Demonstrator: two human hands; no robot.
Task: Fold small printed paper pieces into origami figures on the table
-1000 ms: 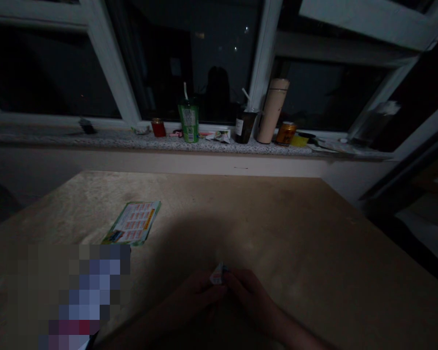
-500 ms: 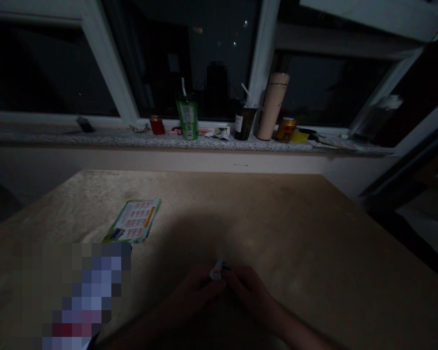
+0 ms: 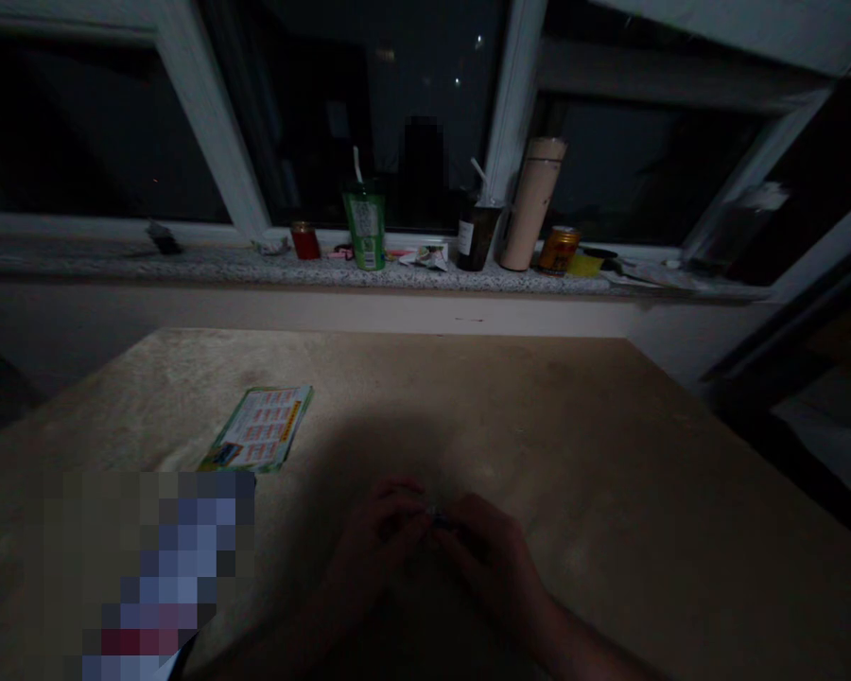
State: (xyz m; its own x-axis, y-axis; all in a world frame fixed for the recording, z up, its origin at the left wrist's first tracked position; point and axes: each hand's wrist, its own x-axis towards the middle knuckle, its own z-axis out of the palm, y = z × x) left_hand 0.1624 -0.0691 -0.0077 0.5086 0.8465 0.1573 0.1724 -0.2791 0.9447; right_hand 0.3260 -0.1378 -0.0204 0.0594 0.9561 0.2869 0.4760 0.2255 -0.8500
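A small folded piece of paper (image 3: 434,515) sits between the fingertips of both hands, low in the middle of the head view. It is dim, and my fingers cover most of it. My left hand (image 3: 381,532) pinches its left side between thumb and fingers. From the right, my right hand (image 3: 493,543) closes thumb and fingers on the other side. Both hands are just over the wooden table (image 3: 539,416), in deep shadow. Farther off to the left lies a stack of printed sheets or cards (image 3: 266,427) with green edges.
A pixelated bluish object (image 3: 191,558) covers the table's near left. Along the granite windowsill (image 3: 390,279) stand a red jar (image 3: 304,241), a green cup with straw (image 3: 366,227), a dark cup (image 3: 474,236), a pink flask (image 3: 534,203) and an orange can (image 3: 559,251).
The paper's printed, pointed end stood up visibly before; now my fingers cover most of it. My left fingers have come up over it, and my right hand has curled more.
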